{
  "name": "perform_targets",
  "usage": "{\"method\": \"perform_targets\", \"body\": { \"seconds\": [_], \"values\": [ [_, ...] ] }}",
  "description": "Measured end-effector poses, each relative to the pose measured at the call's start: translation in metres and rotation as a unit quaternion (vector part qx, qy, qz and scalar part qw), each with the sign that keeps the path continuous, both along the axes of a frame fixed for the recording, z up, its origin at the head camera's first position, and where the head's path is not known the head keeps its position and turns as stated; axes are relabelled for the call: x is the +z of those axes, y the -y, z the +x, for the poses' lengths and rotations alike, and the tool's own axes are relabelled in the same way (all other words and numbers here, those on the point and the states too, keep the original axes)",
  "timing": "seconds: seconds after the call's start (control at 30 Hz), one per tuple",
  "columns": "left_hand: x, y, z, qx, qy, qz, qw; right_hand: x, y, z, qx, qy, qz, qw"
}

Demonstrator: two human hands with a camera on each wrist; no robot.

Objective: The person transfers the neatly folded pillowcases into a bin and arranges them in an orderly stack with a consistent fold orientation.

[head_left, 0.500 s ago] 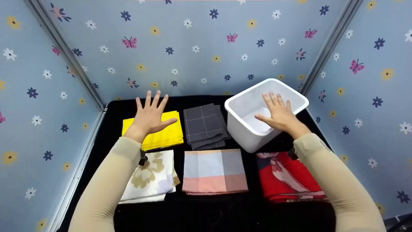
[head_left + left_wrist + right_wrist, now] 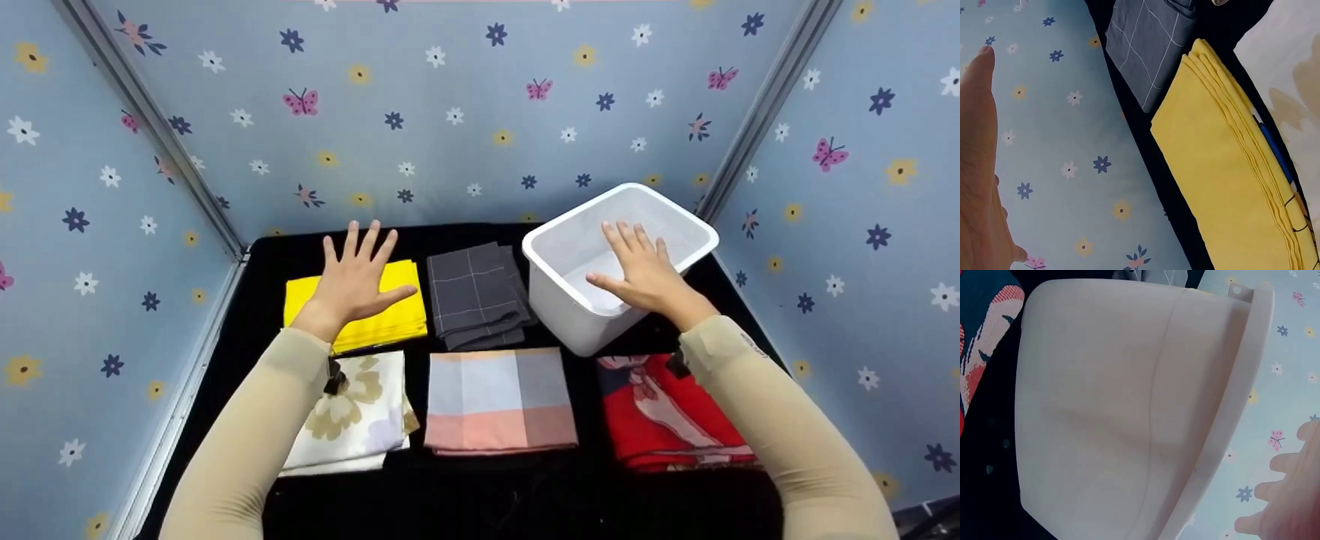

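My left hand [image 2: 351, 286] is held with its fingers spread above a folded yellow cloth [image 2: 397, 315], holding nothing. In the left wrist view that yellow cloth [image 2: 1219, 163] lies apart from the hand. My right hand [image 2: 645, 276], also spread and holding nothing, hovers over a white plastic bin [image 2: 559, 292]. The bin's outer wall [image 2: 1100, 405] fills much of the right wrist view. Between the hands lies a folded dark grey cloth [image 2: 472, 289] with thin white lines.
In the front row lie a floral white cloth [image 2: 375, 427], a checked cloth [image 2: 491, 401] and a red patterned cloth [image 2: 637, 427], all folded. They rest on a black table surface [image 2: 420, 502]. Flower-patterned walls [image 2: 450, 90] enclose the back and sides.
My left hand has shifted slightly down and to the right. My right hand has moved a little left and down. The cloths and bin stay in place.
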State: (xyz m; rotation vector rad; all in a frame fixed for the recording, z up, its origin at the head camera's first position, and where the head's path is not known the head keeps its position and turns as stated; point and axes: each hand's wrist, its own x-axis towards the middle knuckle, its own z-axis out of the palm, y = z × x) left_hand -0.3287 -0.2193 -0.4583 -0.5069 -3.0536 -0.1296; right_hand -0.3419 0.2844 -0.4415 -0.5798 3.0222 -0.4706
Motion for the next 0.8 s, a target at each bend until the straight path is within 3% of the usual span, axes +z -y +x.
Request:
{"method": "perform_targets", "body": {
  "seconds": [0.33,0.8],
  "values": [
    [-0.002,-0.003,0.005,-0.006,0.004,0.016,0.9998,-0.003,0.007,0.005,0.014,-0.011,-0.025,1.0],
    [-0.003,-0.003,0.007,-0.039,0.032,0.108,0.9928,-0.002,0.019,0.011,0.054,-0.019,-0.122,0.991]
  ]
}}
